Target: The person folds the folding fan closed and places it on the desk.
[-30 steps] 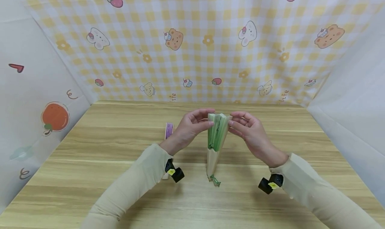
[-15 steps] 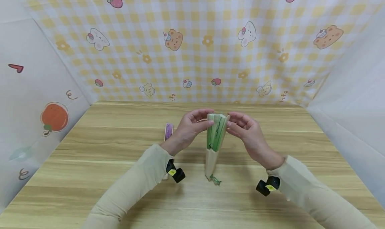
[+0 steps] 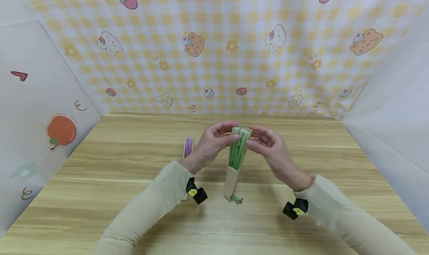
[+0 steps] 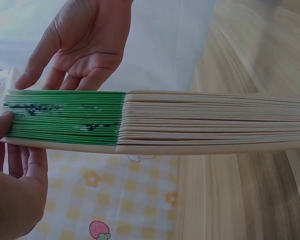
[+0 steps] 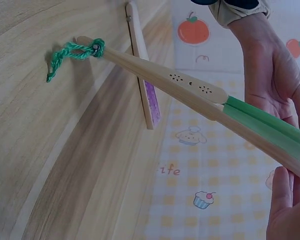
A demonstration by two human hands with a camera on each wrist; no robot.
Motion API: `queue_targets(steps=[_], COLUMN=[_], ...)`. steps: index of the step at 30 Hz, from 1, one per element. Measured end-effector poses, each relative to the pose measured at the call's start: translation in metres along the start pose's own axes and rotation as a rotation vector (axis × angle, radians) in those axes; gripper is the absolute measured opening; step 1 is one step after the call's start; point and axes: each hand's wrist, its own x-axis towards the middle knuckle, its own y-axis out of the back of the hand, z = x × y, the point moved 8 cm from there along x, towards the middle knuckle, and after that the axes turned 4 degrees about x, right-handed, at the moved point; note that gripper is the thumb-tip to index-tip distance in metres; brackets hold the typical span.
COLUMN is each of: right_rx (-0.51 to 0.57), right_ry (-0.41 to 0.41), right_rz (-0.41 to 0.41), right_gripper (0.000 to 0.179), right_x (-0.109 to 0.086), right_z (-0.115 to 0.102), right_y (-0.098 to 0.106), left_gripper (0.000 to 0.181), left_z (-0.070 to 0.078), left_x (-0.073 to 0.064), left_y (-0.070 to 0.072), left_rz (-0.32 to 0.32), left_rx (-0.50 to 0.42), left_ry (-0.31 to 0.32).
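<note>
A green folding fan (image 3: pixel 231 180), nearly folded together, stands tilted with its pivot end low over the table. Its green cord tassel (image 5: pixel 70 51) hangs from that end. My left hand (image 3: pixel 213 141) pinches the upper leaf end, thumb on the green face and fingers behind. At the opposite side my right hand (image 3: pixel 275 154) holds the outer stick, its thumb tip against the edge. Stacked ribs and green pleats (image 4: pixel 65 117) with dark markings lie close together in the left wrist view. The right wrist view shows the pierced outer stick (image 5: pixel 190 85).
A second folding fan, purple (image 3: pixel 188 145), lies folded on the wooden table (image 3: pixel 134 203) left of the green one, partly hidden by my left forearm. A yellow checked cloth (image 3: pixel 221 69) hangs behind the table, with pale cloths (image 3: pixel 388 80) at both sides.
The green fan's spread has narrowed until its pleats lie together. My right hand has moved left toward my left hand, which stays put; the pivot end has shifted slightly left.
</note>
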Motion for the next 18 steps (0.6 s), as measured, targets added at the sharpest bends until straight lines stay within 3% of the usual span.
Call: queue_targets(steps=[5,18], right_rx=[-0.026,-0.022], right_ry=[-0.006,-0.004], right_rz=[0.008,0.038], right_gripper=[0.048,0.043], right_x=[0.0002,0.0023], right_z=[0.0004,0.0003], right_y=[-0.0023,-0.0008], left_gripper=[0.036,0.032], left_z=[-0.0011,-0.0035], left_x=[0.0006,0.003], left_y=[-0.0005,0.001], left_rz=[0.002,0.05], left_rx=[-0.005,0.0], left_ry=[0.006,0.035])
